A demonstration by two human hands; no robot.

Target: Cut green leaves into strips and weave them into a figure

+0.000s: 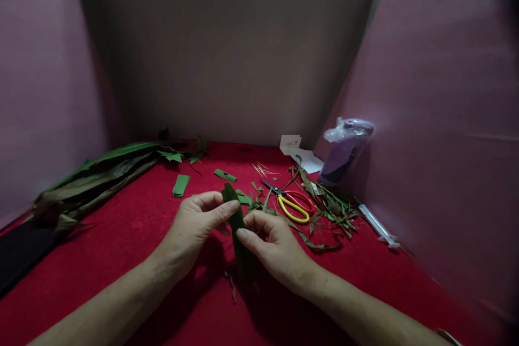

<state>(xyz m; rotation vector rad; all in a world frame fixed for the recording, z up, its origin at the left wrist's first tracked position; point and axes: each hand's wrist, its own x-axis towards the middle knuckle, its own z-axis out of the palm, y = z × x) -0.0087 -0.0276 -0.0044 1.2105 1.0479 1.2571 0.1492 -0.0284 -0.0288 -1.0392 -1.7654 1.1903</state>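
Red-topped counter [133, 248] below; left grip [193, 224], eight o'clock, and right grip [278, 243], four o'clock, pinch one dark-green leaf strip [235, 217]; I'd press lightly.

leaf strip [239, 248]: front centre | scissors [283, 193]: behind it, right | leaf bundle [107, 175]: left | syringe [375, 220]: right | bottle [341, 158]: behind syringe

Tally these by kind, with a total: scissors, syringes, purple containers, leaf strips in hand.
Scissors: 1 pair
Syringe: 1
Purple container: 1
Held leaf strip: 1
Total: 4
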